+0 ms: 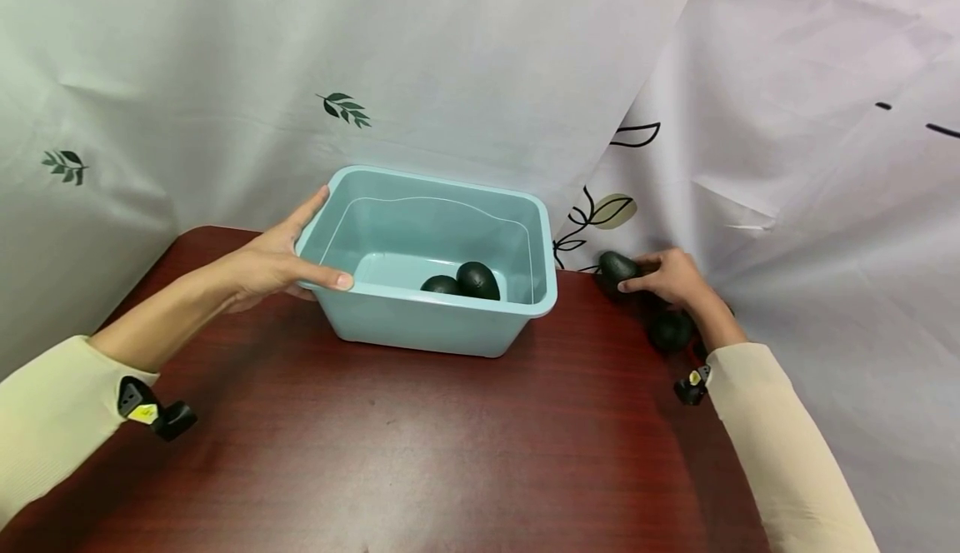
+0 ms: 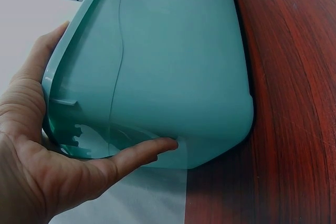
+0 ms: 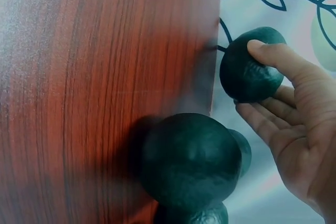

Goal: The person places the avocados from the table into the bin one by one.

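A light blue plastic bin (image 1: 420,320) stands on the table with two dark green avocados (image 1: 477,281) inside. My left hand (image 1: 273,266) holds the bin's left front corner, its thumb (image 2: 147,151) along the outer wall and its fingers at the rim. At the table's right edge my right hand (image 1: 672,276) grips another dark avocado (image 1: 618,266) between thumb and fingers. The right wrist view shows this avocado (image 3: 249,69) raised beside the edge. Closer to that wrist lie several more avocados (image 3: 191,161), partly hidden under the forearm in the head view.
The reddish-brown wooden table (image 1: 420,445) extends in front of the bin. A pale curtain (image 1: 480,53) with leaf prints hangs right behind the bin and along the table's right side. Small black wrist devices (image 1: 153,410) sit on both sleeves.
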Motion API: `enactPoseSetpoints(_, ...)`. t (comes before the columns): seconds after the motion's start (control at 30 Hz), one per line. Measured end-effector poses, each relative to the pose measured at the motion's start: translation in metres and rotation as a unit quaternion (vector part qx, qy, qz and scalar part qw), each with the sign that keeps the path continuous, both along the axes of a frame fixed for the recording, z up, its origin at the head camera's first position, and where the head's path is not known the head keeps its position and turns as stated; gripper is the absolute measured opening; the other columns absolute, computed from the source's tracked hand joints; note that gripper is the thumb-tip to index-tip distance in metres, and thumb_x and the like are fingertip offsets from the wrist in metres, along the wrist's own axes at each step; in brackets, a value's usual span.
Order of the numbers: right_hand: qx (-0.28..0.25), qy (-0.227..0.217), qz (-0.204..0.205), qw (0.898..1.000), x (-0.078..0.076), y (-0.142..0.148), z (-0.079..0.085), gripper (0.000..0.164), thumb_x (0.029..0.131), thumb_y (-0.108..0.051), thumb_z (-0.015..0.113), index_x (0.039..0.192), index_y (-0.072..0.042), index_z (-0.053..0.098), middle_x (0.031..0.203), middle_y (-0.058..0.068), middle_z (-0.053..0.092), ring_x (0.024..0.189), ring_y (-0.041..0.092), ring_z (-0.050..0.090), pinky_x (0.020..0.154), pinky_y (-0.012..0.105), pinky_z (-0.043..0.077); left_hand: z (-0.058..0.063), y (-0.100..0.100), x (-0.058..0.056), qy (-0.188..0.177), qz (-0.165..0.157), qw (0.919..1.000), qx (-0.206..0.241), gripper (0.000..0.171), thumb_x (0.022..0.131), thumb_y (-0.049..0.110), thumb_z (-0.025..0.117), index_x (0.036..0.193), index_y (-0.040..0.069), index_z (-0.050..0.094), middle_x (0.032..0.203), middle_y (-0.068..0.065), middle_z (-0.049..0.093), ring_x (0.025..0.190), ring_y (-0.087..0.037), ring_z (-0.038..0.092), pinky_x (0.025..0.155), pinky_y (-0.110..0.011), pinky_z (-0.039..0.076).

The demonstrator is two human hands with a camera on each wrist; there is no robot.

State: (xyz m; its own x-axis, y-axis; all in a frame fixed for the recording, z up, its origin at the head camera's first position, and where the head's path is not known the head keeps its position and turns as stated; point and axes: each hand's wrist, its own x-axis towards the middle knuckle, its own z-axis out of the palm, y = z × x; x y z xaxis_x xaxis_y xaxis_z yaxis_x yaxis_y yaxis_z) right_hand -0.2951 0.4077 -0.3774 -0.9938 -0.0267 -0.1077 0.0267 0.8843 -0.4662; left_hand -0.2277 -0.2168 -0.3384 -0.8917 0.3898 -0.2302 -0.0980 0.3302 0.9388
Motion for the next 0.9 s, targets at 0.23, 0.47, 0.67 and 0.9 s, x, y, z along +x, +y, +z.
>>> enactPoseSetpoints(0.23,-0.011,-0.005,-0.001,1.0,0.003,0.0,0.007,0.081,0.087,-0.043,0.097,0.151,-0.001,0.07,0.153,0.03,0.068,0.127,0.044,0.065,0.063,0.055,0.067,0.001,0.001,0.0,0.002,-0.001,1.0,-0.003,0.142,0.093,0.018,0.091,0.177,0.05,-0.019,0.187,-0.015,0.009,0.16,-0.049,0.037,0.107,-0.072,0.06)
enactPoseSetpoints(0.47,-0.02,0.006,0.002,1.0,0.002,-0.005,0.015,0.083,0.088,-0.048,0.096,0.153,-0.003,0.07,0.15,0.027,0.071,0.139,0.045,0.065,0.097,0.055,0.063,-0.001,0.0,-0.001,0.006,-0.006,0.9999,-0.005,0.14,0.095,0.018,0.089,0.176,0.051,-0.022,0.188,-0.017,0.005,0.16,-0.051,0.035,0.106,-0.074,0.059)
enactPoseSetpoints(0.67,-0.035,0.013,0.015,0.999,0.001,-0.009,0.025,0.084,0.089,-0.047,0.096,0.154,-0.002,0.068,0.148,0.027,0.072,0.143,0.044,0.064,0.121,0.059,0.049,-0.001,-0.001,-0.001,0.008,-0.005,0.9999,-0.005,0.14,0.096,0.018,0.088,0.175,0.051,-0.022,0.188,-0.018,0.007,0.159,-0.052,0.035,0.106,-0.074,0.06)
enactPoseSetpoints(0.9,-0.043,0.027,0.016,0.999,0.003,-0.017,0.037,0.082,0.089,-0.046,0.097,0.153,-0.002,0.069,0.147,0.025,0.073,0.142,0.042,0.066,0.121,0.057,0.048,-0.002,-0.001,-0.001,0.007,-0.002,1.0,-0.003,0.14,0.095,0.017,0.089,0.176,0.051,-0.021,0.187,-0.019,0.01,0.159,-0.052,0.036,0.105,-0.073,0.061)
